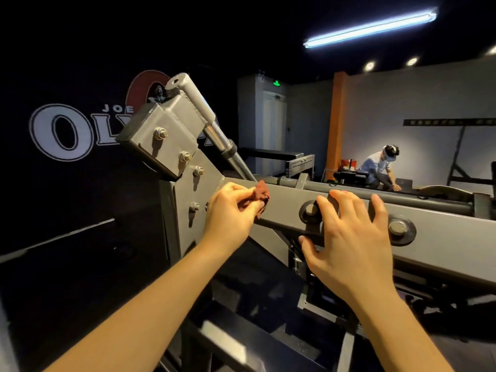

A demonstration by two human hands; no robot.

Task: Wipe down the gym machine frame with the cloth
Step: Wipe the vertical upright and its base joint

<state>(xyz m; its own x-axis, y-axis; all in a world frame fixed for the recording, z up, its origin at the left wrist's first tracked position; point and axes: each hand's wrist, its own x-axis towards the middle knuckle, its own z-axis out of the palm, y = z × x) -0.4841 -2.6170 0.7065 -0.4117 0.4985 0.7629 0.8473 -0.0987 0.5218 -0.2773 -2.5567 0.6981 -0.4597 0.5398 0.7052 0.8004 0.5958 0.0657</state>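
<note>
A grey steel beam of the gym machine frame runs from the middle of the view to the right, with large bolts on its side. My left hand pinches a small crumpled reddish-brown cloth against the beam's left end, beside a bolted grey plate. My right hand lies with spread, straight fingers on the beam's side, over one of the bolts, the thumb under the lower edge.
A silver bracket with a chrome shaft rises above the plate. Dark frame members run below my arms. Another person crouches at equipment far right. A black wall with a large logo stands to the left.
</note>
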